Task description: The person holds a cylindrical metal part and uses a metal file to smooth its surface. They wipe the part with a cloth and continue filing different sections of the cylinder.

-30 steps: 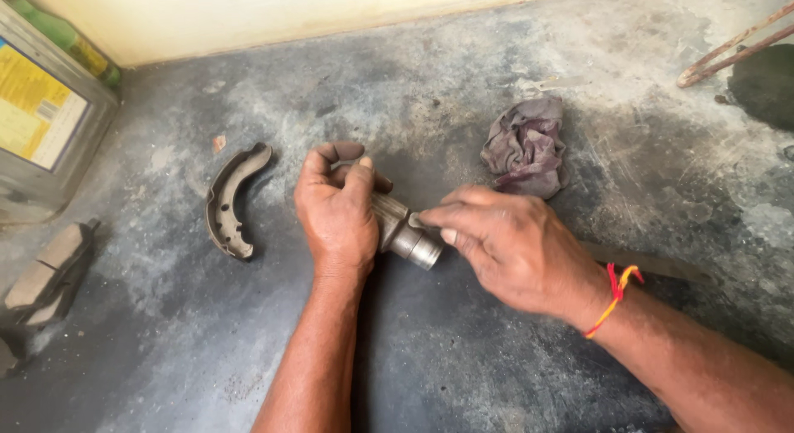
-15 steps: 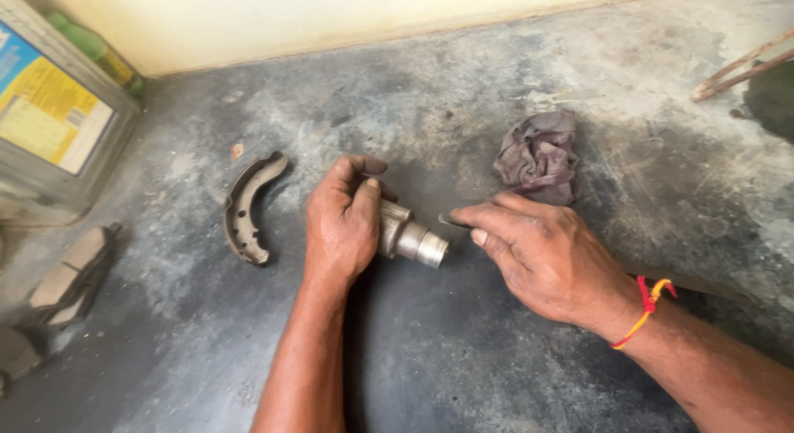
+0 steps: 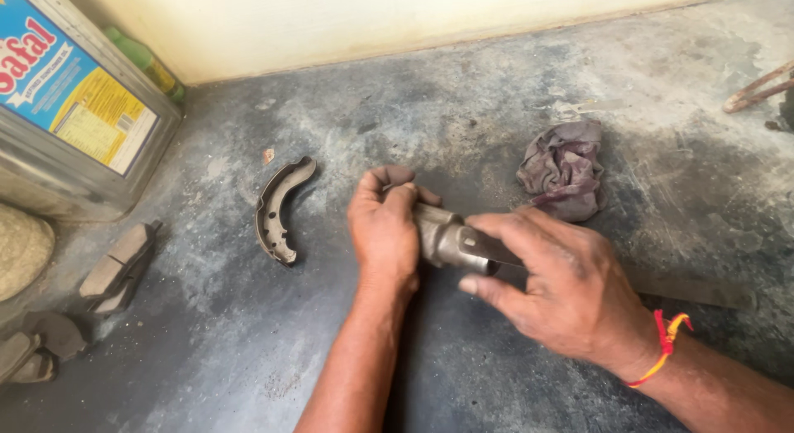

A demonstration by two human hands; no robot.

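Fingers [image 3: 389, 203] around cylinder [image 3: 451, 241], concrete floor [image 3: 463, 110]

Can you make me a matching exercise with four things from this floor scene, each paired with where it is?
Things:
1. grey metal cylinder part
2. curved rusty brake shoe
3. crumpled purple rag
4. large square tin with blue and yellow label

Places:
A. far left, by the wall
B. on the floor beyond the right hand
C. gripped in the left hand
D. on the floor left of the left hand

Pairs: 1-C, 2-D, 3-B, 4-A
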